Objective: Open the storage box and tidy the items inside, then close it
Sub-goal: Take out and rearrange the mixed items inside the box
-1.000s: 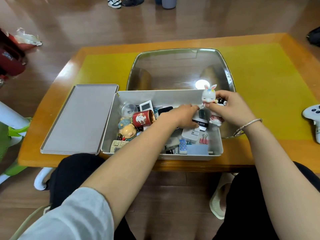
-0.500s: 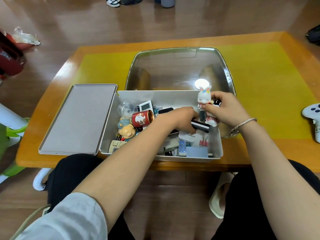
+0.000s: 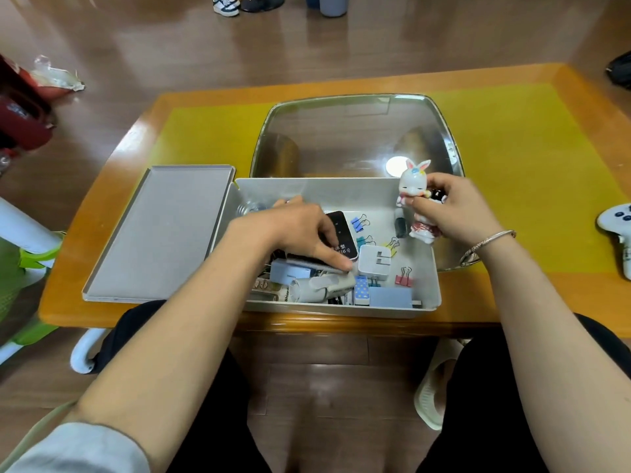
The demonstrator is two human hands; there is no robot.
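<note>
The open grey storage box (image 3: 341,310) stands at the table's front edge, and its lid (image 3: 164,230) lies flat to its left. My left hand (image 3: 293,230) lies spread over the items in the box's left half, thumb resting on a black device (image 3: 343,235). Over the box's right end, my right hand (image 3: 454,213) grips a white rabbit figurine (image 3: 411,186) upright. A white charger (image 3: 375,262), several coloured binder clips (image 3: 358,223), a small black bottle (image 3: 400,225) and a blue block (image 3: 391,297) lie loose inside.
A shiny metal tray (image 3: 341,131) sits right behind the box on the yellow mat (image 3: 529,148). At the table's right edge lies a white game controller (image 3: 618,227). A green-and-white chair (image 3: 20,268) is on the left. Shoes (image 3: 225,3) stand on the far floor.
My left hand has slid left across the box and now covers the red can and figurines. The black device now lies in the middle, and binder clips are uncovered. My right hand still holds the rabbit.
</note>
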